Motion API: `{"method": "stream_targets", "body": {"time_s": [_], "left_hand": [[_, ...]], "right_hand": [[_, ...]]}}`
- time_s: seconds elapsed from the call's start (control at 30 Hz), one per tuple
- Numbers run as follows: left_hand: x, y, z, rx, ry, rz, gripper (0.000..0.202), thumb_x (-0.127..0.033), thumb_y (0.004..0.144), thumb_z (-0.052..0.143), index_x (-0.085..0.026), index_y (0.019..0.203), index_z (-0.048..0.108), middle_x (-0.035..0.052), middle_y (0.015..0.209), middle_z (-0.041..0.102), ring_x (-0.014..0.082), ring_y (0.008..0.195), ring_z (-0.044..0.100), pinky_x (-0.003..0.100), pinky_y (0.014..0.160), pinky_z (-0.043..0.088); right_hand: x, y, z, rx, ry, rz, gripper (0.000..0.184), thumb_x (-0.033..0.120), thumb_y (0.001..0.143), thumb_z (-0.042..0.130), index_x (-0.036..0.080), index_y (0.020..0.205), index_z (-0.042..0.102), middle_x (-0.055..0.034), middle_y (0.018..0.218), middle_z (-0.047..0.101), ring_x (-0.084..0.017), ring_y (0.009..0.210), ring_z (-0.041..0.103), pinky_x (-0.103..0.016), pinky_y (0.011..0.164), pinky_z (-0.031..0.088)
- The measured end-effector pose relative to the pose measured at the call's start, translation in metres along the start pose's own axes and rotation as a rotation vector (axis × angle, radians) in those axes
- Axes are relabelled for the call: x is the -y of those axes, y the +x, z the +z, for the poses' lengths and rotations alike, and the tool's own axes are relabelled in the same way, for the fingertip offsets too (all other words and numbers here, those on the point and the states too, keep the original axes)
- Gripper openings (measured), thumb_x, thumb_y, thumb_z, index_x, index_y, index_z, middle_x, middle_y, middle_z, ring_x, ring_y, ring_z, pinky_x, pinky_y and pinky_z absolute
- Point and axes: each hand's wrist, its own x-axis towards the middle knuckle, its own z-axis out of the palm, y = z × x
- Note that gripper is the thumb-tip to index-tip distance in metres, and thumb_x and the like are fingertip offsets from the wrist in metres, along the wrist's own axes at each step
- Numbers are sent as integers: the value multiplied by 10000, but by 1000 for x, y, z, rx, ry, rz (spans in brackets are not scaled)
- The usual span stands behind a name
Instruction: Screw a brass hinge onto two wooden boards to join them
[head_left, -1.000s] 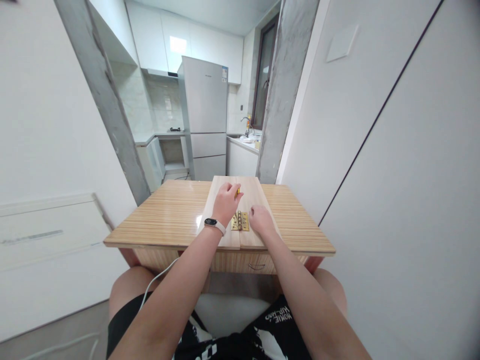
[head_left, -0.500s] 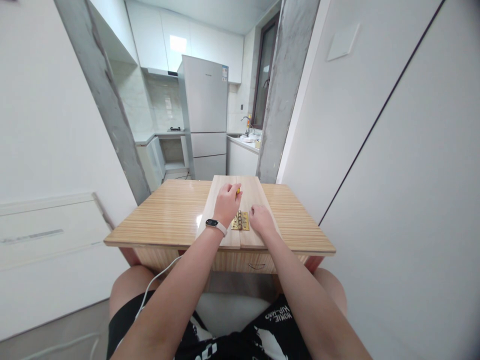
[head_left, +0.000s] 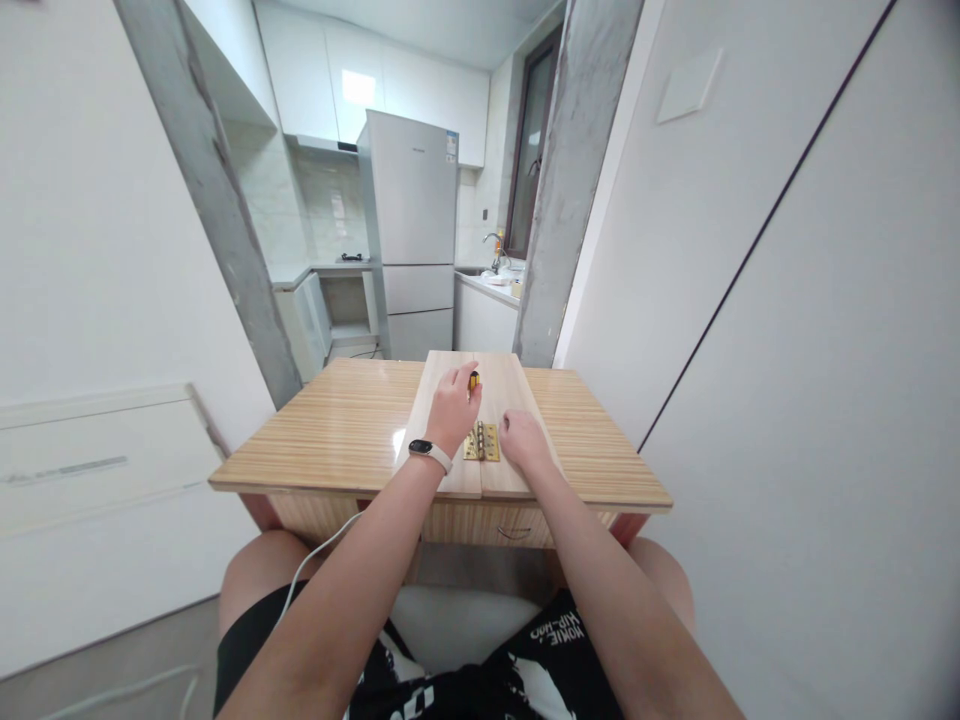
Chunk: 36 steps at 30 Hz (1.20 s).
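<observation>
Nearest: printed black shorts, white cable trailing over the left thigh. Then the table; metal pull on its near face. On top I've got two pale boards side by side, seam running near to far. Brass hinge lies across the seam at the near part. Right hand rests on the right board, just right of the hinge, fingers curled in; can't tell if they pinch anything. Left hand, pale band on the wrist, has its fingers around a yellow-and-black handle, far of the hinge; lower end hidden from me. Far back: grey fridge, tap to its right.
</observation>
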Motion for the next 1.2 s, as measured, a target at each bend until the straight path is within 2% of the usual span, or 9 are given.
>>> {"method": "stream_targets", "body": {"time_s": [0.13,0.3,0.57,1.2], "left_hand": [[-3,-3,4,0,25,24,217,-176,946,627,-215,1159,639,79,1026,634,232,987,620,382,920,517],[-6,-4,5,-12,50,11,242,-249,941,682,-237,1180,645,69,1023,614,226,958,615,372,893,511],[-8,-5,5,-23,109,-36,179,-203,969,615,-232,1145,630,69,983,606,227,898,601,373,847,501],[-5,-5,1,-11,48,-27,174,-148,976,554,-226,1129,584,83,1055,602,227,953,609,381,867,514]], "right_hand": [[0,0,0,5,3,3,281,278,1031,434,170,1005,693,-136,1052,703,-235,1040,579,-313,929,367],[0,0,-2,-1,5,-3,277,275,1027,435,174,990,690,-131,1036,705,-233,1028,586,-311,923,372],[3,-1,-6,9,-6,-5,263,255,1021,441,178,1003,692,-127,1053,711,-231,1042,591,-305,922,378],[4,-2,-7,23,-4,-3,273,263,1023,437,165,1043,692,-143,1080,703,-238,1063,578,-314,951,369]]}}
